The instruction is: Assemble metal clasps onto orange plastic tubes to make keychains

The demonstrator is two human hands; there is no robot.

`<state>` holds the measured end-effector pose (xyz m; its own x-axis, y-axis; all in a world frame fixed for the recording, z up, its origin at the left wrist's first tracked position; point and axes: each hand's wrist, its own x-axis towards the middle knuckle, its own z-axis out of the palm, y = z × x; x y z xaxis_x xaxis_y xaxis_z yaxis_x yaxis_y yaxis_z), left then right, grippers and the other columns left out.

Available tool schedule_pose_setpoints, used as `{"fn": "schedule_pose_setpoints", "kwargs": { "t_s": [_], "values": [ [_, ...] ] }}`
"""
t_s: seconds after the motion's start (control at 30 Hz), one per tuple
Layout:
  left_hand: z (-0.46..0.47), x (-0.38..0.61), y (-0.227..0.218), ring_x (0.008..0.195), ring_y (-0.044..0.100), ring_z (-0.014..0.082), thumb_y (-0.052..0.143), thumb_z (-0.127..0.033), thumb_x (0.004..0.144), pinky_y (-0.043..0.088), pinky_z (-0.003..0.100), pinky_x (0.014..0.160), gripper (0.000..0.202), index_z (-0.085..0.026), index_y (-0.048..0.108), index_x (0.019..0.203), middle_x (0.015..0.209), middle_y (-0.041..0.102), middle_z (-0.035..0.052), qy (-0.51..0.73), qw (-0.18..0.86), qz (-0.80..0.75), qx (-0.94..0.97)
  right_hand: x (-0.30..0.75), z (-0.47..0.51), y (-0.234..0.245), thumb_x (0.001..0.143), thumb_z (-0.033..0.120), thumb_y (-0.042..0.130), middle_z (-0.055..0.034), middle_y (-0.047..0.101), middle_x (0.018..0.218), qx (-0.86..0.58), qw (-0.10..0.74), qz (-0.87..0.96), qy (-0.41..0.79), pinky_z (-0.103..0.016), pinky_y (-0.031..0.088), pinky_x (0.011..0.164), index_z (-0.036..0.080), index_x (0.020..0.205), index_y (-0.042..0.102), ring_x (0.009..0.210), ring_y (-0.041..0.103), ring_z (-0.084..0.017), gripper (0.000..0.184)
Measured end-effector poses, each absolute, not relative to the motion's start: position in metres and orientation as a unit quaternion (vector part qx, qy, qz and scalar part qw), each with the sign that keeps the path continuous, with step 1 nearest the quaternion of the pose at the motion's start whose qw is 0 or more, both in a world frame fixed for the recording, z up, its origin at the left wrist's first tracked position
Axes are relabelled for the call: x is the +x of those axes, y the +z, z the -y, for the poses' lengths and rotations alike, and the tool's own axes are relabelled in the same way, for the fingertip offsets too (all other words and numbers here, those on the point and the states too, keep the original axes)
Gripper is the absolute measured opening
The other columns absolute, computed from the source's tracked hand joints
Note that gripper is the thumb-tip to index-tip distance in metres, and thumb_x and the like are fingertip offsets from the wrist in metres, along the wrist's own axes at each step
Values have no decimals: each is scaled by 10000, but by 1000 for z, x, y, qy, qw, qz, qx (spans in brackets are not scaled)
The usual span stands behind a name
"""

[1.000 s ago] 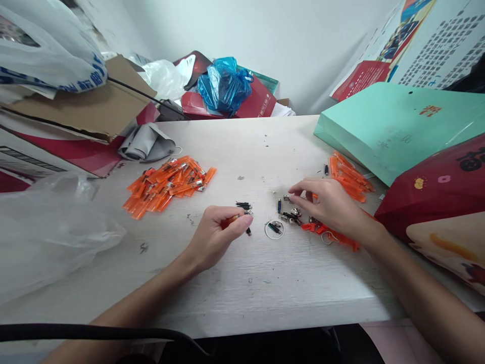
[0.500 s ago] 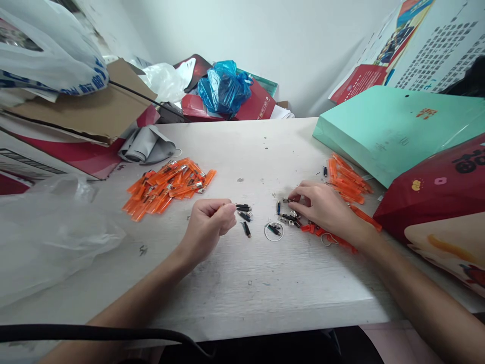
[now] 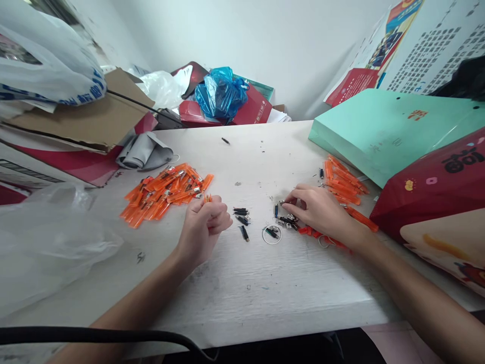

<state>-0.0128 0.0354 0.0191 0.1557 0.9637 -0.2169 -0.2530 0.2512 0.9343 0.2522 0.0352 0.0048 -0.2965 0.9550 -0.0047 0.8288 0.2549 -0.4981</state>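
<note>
My left hand (image 3: 204, 225) is closed in a fist round a small orange plastic piece (image 3: 206, 198) whose tip shows above the fingers. It hovers just right of a pile of orange pieces (image 3: 164, 191). My right hand (image 3: 318, 211) rests on the table with its fingertips pinched on a small metal part (image 3: 283, 203) among a cluster of little metal and black parts (image 3: 288, 221). A few black parts (image 3: 241, 217) lie between the hands, next to a thin wire ring (image 3: 272, 234). More orange pieces (image 3: 343, 179) lie behind my right hand.
A mint-green paper bag (image 3: 382, 131) and a red bag (image 3: 435, 177) crowd the right side. Cardboard boxes (image 3: 83, 111), a grey cloth (image 3: 142, 150) and clear plastic bags (image 3: 49, 237) fill the left. A blue plastic bag (image 3: 222, 93) sits at the back. A black cable (image 3: 94, 336) crosses the near edge.
My left hand has lifted from the black parts and moved left toward the orange pile, closing round the orange piece. My right hand went from spread fingers to a pinch on the small parts.
</note>
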Motion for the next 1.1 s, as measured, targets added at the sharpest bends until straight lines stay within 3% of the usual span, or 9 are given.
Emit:
{"fn": "schedule_pose_setpoints", "kwargs": {
  "t_s": [0.2,0.43,0.63,1.1],
  "values": [
    [-32,-18,11,446,164,42,688,-251,788,132,269,492,506,-187,253,537,479,195,-92,461,645,-416,445,249,-36,2,1001,339,580,-48,705,882,-584,151,777,180,-287,368,674,195,892,717,770,635,-168,226],
    [-38,-37,-6,507,196,90,577,-474,964,161,294,496,558,-197,289,574,524,244,-62,470,585,-377,543,245,-48,-9,991,357,580,-28,724,882,-596,201,749,209,-289,388,674,214,899,720,773,658,-182,220],
    [-35,-37,-5,547,243,112,581,-444,968,168,315,529,513,-197,325,599,568,282,-44,483,527,-378,588,246,-45,-7,950,331,636,-30,720,917,-588,176,753,237,-293,392,679,224,920,745,800,664,-192,156],
    [-31,-39,-9,591,240,132,575,-404,985,171,331,561,484,-200,322,626,614,258,-33,469,473,-381,641,248,-41,-7,998,325,567,-29,705,1007,-574,160,762,254,-280,406,662,244,989,738,798,656,-179,190]
  ]
}}
